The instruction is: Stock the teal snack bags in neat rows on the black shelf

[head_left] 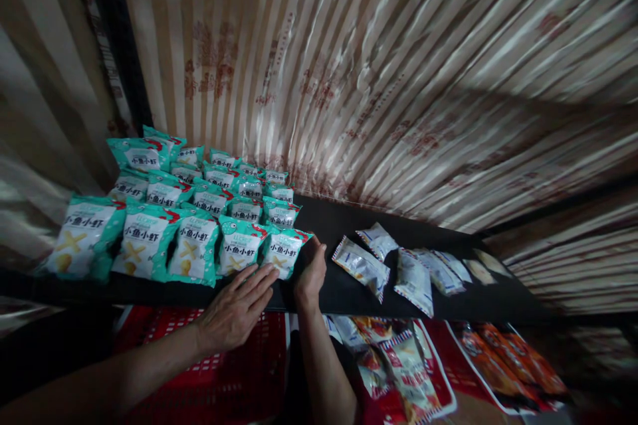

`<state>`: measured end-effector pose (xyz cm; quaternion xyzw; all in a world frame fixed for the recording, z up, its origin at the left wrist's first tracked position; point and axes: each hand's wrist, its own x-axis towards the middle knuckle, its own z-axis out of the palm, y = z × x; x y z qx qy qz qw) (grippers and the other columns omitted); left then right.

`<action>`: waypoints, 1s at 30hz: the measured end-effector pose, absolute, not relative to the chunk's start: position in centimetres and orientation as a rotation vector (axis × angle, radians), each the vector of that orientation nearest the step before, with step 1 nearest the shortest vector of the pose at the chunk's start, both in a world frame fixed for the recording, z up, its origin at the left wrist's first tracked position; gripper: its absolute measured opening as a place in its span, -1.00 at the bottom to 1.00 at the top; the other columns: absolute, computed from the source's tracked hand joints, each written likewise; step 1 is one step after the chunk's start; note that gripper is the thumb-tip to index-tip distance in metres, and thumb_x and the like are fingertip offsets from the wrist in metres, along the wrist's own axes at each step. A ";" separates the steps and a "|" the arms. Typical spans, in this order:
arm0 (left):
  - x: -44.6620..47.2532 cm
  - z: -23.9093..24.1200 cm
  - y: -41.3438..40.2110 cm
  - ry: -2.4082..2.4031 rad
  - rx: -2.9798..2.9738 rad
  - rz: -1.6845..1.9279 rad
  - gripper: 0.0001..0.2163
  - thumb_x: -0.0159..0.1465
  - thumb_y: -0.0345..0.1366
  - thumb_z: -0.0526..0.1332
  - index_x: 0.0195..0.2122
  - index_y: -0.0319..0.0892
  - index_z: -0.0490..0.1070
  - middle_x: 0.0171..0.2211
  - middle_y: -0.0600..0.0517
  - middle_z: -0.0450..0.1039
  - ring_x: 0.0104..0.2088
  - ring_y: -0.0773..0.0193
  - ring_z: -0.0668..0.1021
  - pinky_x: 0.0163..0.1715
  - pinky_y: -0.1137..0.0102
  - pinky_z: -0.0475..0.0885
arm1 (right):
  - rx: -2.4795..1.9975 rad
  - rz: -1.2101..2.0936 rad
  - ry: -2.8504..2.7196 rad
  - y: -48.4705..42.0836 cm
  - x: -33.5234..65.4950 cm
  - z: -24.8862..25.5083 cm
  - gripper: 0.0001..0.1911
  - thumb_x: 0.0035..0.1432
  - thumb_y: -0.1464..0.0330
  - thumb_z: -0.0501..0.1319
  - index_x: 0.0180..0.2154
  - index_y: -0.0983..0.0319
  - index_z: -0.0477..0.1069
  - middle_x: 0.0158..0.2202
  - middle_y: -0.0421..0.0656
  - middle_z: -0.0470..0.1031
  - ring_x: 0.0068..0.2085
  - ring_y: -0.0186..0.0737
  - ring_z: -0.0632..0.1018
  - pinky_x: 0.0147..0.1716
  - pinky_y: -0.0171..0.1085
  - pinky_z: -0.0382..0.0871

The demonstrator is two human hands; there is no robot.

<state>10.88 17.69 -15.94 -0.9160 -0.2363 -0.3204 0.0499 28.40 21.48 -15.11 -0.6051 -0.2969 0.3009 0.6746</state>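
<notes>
Rows of teal-and-white snack bags stand upright on the left part of a black shelf. My left hand lies with fingers stretched out against the lower front of the rightmost front-row snack bag. At that bag's right side is my right hand, upright with its palm turned toward the bag and fingers extended; part of it is close to the bag's edge, and whether it touches I cannot tell. Neither hand is wrapped round a bag.
Several white-and-blue packets lie flat on the shelf to the right. Below the shelf are a red basket, a second basket with mixed snack bags, and one with orange packs. A striped printed curtain hangs behind.
</notes>
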 end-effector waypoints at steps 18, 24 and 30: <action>8.6 -16.8 15.9 -0.941 -2.857 -0.863 -0.69 0.23 -0.39 0.08 -0.01 -0.30 0.39 0.23 -0.14 0.17 0.28 0.07 0.07 0.25 0.15 0.07 | -1.569 0.621 -1.286 16.7 27.3 -14.9 -0.52 0.23 0.12 0.03 0.05 0.26 0.35 -0.03 -0.03 0.48 -0.03 -0.12 0.48 -0.02 -0.16 0.32; 8.9 -16.4 15.8 -0.911 -2.790 -0.876 -0.71 0.23 -0.36 0.09 -0.03 -0.29 0.40 0.21 -0.13 0.20 0.28 0.08 0.08 0.25 0.18 0.04 | -1.632 0.441 -1.331 15.9 27.4 -15.4 -0.41 0.21 0.12 0.05 0.17 0.30 0.18 0.15 0.05 0.30 0.15 -0.08 0.33 0.13 -0.07 0.19; 8.1 -15.6 16.3 -1.093 -2.672 -0.929 -0.57 0.27 -0.32 0.05 0.18 -0.26 0.20 0.29 -0.14 0.03 0.30 0.06 0.02 0.27 0.11 -0.08 | -1.654 0.345 -1.358 15.2 26.8 -15.6 -0.30 0.22 0.12 0.01 0.29 0.27 -0.10 0.29 0.04 0.06 0.27 -0.09 0.17 0.19 -0.03 0.09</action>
